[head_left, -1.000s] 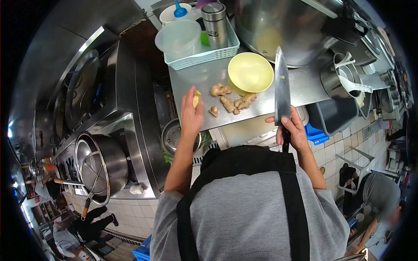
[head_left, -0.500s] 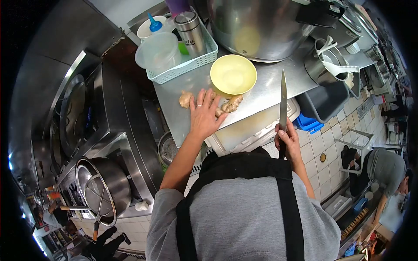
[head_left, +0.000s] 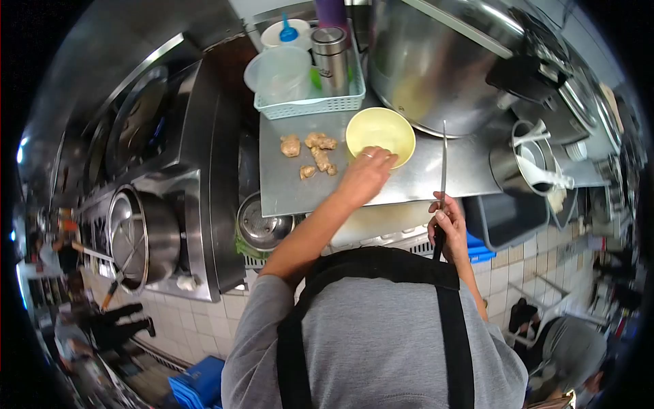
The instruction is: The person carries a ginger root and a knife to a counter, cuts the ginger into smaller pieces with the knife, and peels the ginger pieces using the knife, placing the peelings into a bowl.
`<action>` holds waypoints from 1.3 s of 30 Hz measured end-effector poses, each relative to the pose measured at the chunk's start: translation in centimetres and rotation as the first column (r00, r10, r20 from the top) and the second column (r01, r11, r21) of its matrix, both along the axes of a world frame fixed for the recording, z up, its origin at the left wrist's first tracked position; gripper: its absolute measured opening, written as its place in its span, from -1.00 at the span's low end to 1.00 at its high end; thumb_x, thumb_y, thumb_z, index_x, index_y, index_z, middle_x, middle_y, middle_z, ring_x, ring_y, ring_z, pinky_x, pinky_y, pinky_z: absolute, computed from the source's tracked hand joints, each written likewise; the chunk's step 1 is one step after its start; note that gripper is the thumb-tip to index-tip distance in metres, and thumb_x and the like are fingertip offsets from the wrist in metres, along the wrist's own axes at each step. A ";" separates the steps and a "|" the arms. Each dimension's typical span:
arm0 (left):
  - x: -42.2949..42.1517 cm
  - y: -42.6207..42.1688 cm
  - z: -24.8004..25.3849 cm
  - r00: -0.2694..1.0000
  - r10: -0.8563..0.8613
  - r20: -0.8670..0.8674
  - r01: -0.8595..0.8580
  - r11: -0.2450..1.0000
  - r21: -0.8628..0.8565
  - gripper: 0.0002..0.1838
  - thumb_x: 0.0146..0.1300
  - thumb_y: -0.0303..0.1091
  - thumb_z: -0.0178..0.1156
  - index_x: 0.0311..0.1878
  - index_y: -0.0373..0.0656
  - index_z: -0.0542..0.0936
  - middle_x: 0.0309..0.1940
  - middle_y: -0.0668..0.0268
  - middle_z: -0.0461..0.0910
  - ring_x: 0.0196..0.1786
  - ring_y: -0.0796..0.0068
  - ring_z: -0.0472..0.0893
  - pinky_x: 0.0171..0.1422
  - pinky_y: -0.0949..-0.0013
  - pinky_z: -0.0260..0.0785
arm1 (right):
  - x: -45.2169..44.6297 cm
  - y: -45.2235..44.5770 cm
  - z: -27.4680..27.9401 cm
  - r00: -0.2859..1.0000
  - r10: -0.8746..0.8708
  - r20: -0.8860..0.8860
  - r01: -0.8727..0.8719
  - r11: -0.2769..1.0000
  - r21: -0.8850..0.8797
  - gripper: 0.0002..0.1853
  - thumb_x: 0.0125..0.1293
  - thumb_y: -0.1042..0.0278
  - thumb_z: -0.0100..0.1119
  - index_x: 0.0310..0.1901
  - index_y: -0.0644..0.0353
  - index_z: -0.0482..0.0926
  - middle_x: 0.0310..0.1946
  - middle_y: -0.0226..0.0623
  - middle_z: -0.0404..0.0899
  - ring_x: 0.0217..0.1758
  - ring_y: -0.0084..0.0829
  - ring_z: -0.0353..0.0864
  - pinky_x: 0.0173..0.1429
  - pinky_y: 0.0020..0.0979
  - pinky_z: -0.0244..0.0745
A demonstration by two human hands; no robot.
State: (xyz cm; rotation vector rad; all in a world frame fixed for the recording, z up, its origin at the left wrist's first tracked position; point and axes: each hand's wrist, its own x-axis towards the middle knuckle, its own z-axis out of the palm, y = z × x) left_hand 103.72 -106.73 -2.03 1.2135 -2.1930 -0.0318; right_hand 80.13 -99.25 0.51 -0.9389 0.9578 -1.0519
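Note:
My right hand point(head_left: 449, 225) is wrapped around the dark handle of a long knife point(head_left: 444, 157), its blade pointing up and away from me. At the near rim of a pale yellow bowl point(head_left: 378, 126), my left hand point(head_left: 368, 176) has its bent fingers over the edge. Its thumb is hidden, but the fingers look closed on the rim. Several pieces of ginger root point(head_left: 320, 158) lie on the steel worktop point(head_left: 293, 187), left of the bowl. One knobbly ginger piece point(head_left: 290, 145) sits apart at the far left.
Behind the ginger stands a light blue basket point(head_left: 310, 105) with a steel flask point(head_left: 331, 61) and plastic tubs. A large steel pot point(head_left: 436, 75) is at the back. To the right are a utensil pot point(head_left: 511, 170) and grey bin point(head_left: 507, 221). Other people work nearby.
My left hand has left the ginger and moved right to the bowl. The ginger now lies farther left of the bowl. The knife stays in my right hand; the view has shifted.

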 end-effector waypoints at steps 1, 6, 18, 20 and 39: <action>-0.6 0.1 -0.5 0.999 0.012 0.034 -0.014 0.998 0.059 -0.66 0.04 -0.48 0.15 -0.04 -0.19 0.58 -0.14 0.19 0.56 0.04 0.24 0.51 0.30 0.11 0.25 | -0.3 -0.6 0.2 1.000 0.017 0.003 -0.017 1.000 -0.011 -0.49 0.29 0.30 0.16 0.22 0.27 0.28 -0.23 -0.28 0.40 -0.68 -0.58 0.39 -0.66 -0.60 0.24; -1.4 3.3 -0.7 0.995 -0.011 0.103 -0.001 0.993 0.120 -0.66 -0.01 -0.55 0.11 -0.10 -0.13 0.59 -0.32 0.28 0.57 -0.11 0.34 0.59 0.35 0.07 0.19 | -2.2 -2.8 0.7 0.993 0.111 0.033 -0.110 0.994 -0.026 -0.49 0.29 0.28 0.15 0.21 0.30 0.28 -0.20 -0.23 0.41 -0.68 -0.56 0.40 -0.66 -0.60 0.23; 6.0 7.7 0.4 0.884 0.464 -0.061 -0.458 0.884 0.093 -0.67 0.04 -0.52 0.22 -0.06 -0.23 0.52 -0.06 0.14 0.48 0.07 0.12 0.44 0.20 0.14 0.30 | -2.4 -1.7 -0.4 0.995 0.098 0.001 -0.098 0.995 0.013 -0.47 0.29 0.28 0.13 0.24 0.32 0.29 -0.20 -0.30 0.38 -0.69 -0.62 0.36 -0.70 -0.63 0.19; 8.0 7.0 0.1 0.818 0.575 -0.003 -0.574 0.816 0.071 -0.67 0.05 -0.53 0.21 -0.06 -0.26 0.52 -0.10 0.15 0.49 0.02 0.11 0.46 0.13 0.17 0.35 | -2.1 -1.4 0.2 0.997 0.076 -0.002 -0.076 0.997 0.004 -0.44 0.29 0.28 0.12 0.27 0.32 0.27 -0.22 -0.30 0.37 -0.69 -0.62 0.36 -0.70 -0.63 0.19; 13.2 4.4 -0.8 0.721 0.667 -0.187 -0.582 0.730 0.359 -0.68 0.23 -0.24 0.19 -0.04 -0.24 0.63 -0.37 0.17 0.57 -0.30 0.24 0.58 -0.13 0.25 0.42 | 1.7 -0.7 1.0 0.999 0.039 0.025 -0.038 0.999 -0.023 -0.43 0.29 0.30 0.12 0.30 0.26 0.25 -0.24 -0.29 0.38 -0.70 -0.61 0.36 -0.69 -0.62 0.20</action>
